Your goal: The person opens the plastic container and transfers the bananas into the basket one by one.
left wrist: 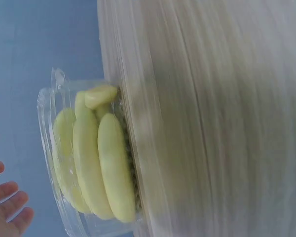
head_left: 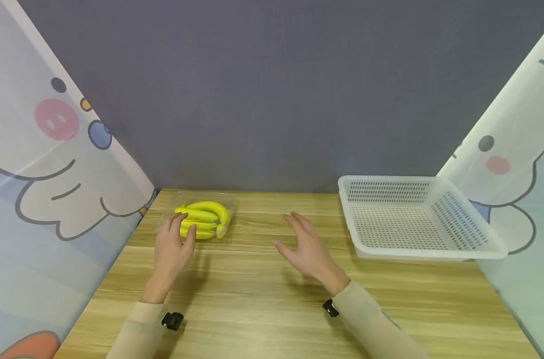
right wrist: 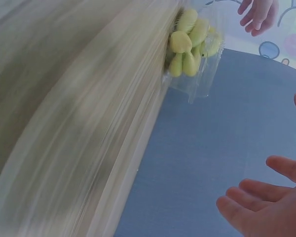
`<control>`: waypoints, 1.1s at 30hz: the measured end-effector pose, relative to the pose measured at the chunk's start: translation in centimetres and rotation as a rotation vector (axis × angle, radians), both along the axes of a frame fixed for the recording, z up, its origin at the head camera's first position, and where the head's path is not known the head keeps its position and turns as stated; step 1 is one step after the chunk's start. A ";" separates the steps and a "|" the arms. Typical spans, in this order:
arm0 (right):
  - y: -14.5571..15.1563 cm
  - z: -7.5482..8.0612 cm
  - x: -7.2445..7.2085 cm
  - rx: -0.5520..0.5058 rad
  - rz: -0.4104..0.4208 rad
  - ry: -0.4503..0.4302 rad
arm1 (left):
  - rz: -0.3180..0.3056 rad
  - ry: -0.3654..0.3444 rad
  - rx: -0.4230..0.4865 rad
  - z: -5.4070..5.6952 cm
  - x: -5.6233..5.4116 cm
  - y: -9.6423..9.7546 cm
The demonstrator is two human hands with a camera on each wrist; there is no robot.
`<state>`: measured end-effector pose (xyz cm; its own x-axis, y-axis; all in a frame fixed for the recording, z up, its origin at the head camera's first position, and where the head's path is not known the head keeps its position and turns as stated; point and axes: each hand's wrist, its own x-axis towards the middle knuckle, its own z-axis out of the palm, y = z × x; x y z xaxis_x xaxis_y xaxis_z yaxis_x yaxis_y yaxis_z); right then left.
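Head view: fingers relaxed and grasping nothing, the left hand [head_left: 170, 249] hovers by a clear plastic box [head_left: 204, 193] of bananas [head_left: 200, 215] left of centre on the wooden table [head_left: 254, 304], the empty right hand [head_left: 309, 249] near mid-frame and a white basket [head_left: 347, 214] at right, off the line between them. In the left wrist view, the box at left looks light, slick and apt to buckle, best taken by opposite side walls. Right wrist view: the box sits top centre, well apart from the right hand's spread fingers, lower right.
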<state>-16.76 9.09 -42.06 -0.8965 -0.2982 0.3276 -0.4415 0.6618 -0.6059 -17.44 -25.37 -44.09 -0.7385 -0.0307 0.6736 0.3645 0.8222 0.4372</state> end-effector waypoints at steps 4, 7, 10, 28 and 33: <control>-0.7 -0.1 -0.4 -0.010 0.001 -0.015 | 0.012 -0.009 0.023 -0.2 -0.3 -0.7; -1.2 -0.1 -0.7 -0.020 0.003 -0.036 | 0.024 -0.029 0.038 -0.2 -0.5 -1.3; -1.7 -0.1 -0.9 -0.034 0.010 -0.052 | 0.034 -0.069 0.049 -0.1 -0.6 -1.5; -4.5 -0.2 -1.4 -0.098 0.049 -0.080 | 0.129 -0.240 0.143 -0.7 -1.7 -4.2; -5.0 -0.3 -1.3 -0.099 0.056 -0.102 | 0.138 -0.290 0.151 -1.1 -1.9 -4.9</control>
